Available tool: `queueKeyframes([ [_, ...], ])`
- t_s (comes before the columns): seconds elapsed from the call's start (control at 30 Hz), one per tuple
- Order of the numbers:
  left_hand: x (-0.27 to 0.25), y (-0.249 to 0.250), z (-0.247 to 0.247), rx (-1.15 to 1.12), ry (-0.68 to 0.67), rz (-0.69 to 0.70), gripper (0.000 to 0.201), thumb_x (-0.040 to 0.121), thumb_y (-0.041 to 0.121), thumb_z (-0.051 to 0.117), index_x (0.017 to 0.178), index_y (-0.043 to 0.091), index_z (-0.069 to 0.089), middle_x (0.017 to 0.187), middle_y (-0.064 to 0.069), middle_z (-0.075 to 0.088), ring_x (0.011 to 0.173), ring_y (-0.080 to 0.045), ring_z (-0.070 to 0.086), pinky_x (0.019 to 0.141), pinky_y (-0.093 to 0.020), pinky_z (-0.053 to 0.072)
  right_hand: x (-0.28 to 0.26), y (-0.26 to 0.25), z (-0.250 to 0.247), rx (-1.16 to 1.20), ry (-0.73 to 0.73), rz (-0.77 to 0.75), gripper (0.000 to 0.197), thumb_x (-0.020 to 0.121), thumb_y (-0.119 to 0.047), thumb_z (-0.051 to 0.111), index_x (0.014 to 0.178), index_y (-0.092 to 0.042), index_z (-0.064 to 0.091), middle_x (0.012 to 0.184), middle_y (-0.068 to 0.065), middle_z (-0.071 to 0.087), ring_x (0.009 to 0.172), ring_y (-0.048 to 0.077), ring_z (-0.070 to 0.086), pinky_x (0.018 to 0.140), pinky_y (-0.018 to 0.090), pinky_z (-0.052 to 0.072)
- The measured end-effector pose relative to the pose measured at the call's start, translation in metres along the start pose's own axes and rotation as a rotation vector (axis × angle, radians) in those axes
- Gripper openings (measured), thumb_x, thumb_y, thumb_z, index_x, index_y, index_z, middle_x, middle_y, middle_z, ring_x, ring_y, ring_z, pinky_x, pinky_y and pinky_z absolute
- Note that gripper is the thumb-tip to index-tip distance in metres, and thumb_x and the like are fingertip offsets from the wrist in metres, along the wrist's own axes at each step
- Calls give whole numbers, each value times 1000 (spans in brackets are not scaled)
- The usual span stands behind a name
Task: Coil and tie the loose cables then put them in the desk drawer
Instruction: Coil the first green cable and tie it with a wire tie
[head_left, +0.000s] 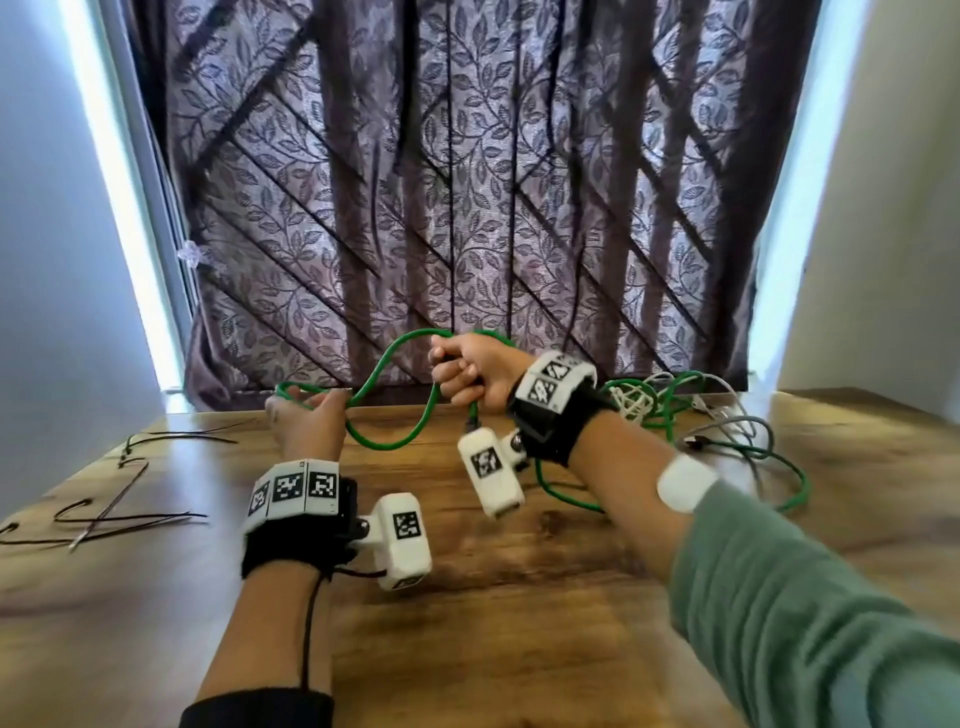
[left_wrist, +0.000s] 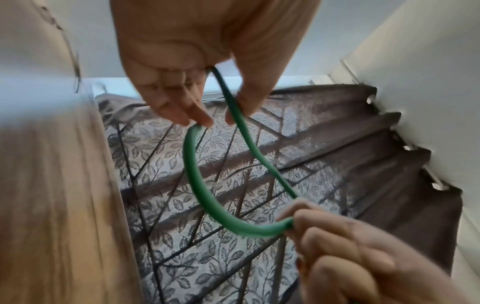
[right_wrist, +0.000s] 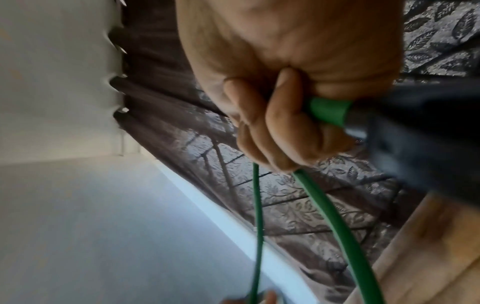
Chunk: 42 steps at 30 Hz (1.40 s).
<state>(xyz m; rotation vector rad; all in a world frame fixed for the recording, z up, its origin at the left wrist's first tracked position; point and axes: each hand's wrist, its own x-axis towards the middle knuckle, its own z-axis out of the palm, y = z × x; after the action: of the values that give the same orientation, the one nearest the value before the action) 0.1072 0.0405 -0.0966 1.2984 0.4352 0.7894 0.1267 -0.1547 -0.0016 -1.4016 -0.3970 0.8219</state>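
Observation:
A green cable (head_left: 385, 447) hangs in loops above the wooden desk (head_left: 519, 623), stretched between both hands. My left hand (head_left: 306, 406) pinches one bend of it between thumb and fingers (left_wrist: 200, 117). My right hand (head_left: 457, 371) is a fist round the cable (right_wrist: 335, 226), slightly higher and further back. The cable's dark plug (head_left: 472, 418) hangs just below that fist. The rest of the green cable trails back to a tangle (head_left: 675, 400) on the desk's far right. In the left wrist view the loop (left_wrist: 197, 185) runs between my left fingers and the right hand (left_wrist: 337, 246).
The tangle at the far right also holds a white cable (head_left: 631, 402) and a grey one (head_left: 748, 431). Several thin black ties (head_left: 114, 514) lie on the desk's left side. A patterned curtain (head_left: 467, 182) hangs behind the desk. No drawer is in view.

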Motion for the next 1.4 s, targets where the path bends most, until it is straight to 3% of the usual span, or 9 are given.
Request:
queueKeyframes([
  [0.37, -33, 34, -8, -78, 255, 385, 72, 85, 2, 47, 146, 2, 9, 138, -16, 39, 123, -25, 43, 103, -20, 33, 18, -10, 0, -819, 120, 169, 32, 95, -32, 51, 74, -10, 59, 41, -11, 42, 28, 2, 29, 33, 11, 25],
  [0.5, -37, 30, -10, 271, 118, 211, 71, 92, 24, 52, 146, -2, 13, 148, -27, 25, 137, -35, 26, 113, -35, 21, -6, 19, -21, -216, -12, 31, 28, 96, -34, 44, 76, -15, 50, 40, -9, 33, 28, 1, 24, 32, 11, 17],
  [0.7, -50, 33, -12, 793, -144, 33, 105, 71, 88, 10, 75, 5, 72, 85, -21, 70, 88, -32, 64, 83, -38, 42, -30, 36, -27, 355, -22, -321, 39, 100, -31, 28, 97, -7, 58, 54, -7, 41, 43, 5, 31, 46, 18, 31],
  [0.87, -61, 48, 0, 163, -668, -112, 88, 85, 73, 15, 40, 13, 59, 50, -7, 64, 44, -15, 60, 51, -24, 46, -33, 37, -22, 372, 101, -488, 34, 103, -29, 28, 97, -11, 56, 47, -9, 42, 38, 2, 37, 47, 17, 41],
  [0.97, -83, 58, 18, 69, -568, 451, 43, 100, 36, 35, 94, 12, 70, 93, 2, 71, 83, -3, 65, 74, -26, 52, -38, 39, -15, 128, 134, -416, 34, 102, -33, 30, 95, -12, 56, 42, -10, 31, 32, 1, 25, 36, 14, 28],
  [1.1, -82, 42, 24, 819, -339, 996, 55, 95, 24, 46, 145, 19, 27, 151, -6, 29, 142, -20, 20, 117, -42, 6, -51, 32, -2, -105, -8, -309, 36, 102, -32, 32, 82, -11, 54, 42, -10, 25, 31, 0, 19, 36, 15, 15],
  [1.2, -80, 39, 20, 741, -378, 889, 25, 98, 27, 37, 115, 14, 49, 106, -8, 65, 108, -20, 58, 105, -42, 31, -60, 26, 5, -50, -155, -268, 29, 97, -30, 37, 81, -11, 52, 43, -10, 27, 32, 0, 21, 39, 16, 15],
  [1.27, -84, 40, 22, 570, -465, 859, 15, 98, 23, 36, 96, 10, 43, 66, 0, 58, 63, -11, 59, 64, -29, 42, -64, 22, 9, 126, -262, -308, 21, 92, -25, 39, 87, -10, 54, 48, -9, 32, 37, 1, 26, 42, 15, 22],
  [1.4, -97, 44, 32, 705, -599, 780, 5, 97, 12, 38, 101, 9, 36, 65, -1, 50, 66, -33, 56, 56, -32, 36, -69, 9, 5, 518, -289, -520, 24, 97, -18, 32, 91, -9, 53, 60, -6, 36, 47, 5, 34, 49, 17, 34],
])
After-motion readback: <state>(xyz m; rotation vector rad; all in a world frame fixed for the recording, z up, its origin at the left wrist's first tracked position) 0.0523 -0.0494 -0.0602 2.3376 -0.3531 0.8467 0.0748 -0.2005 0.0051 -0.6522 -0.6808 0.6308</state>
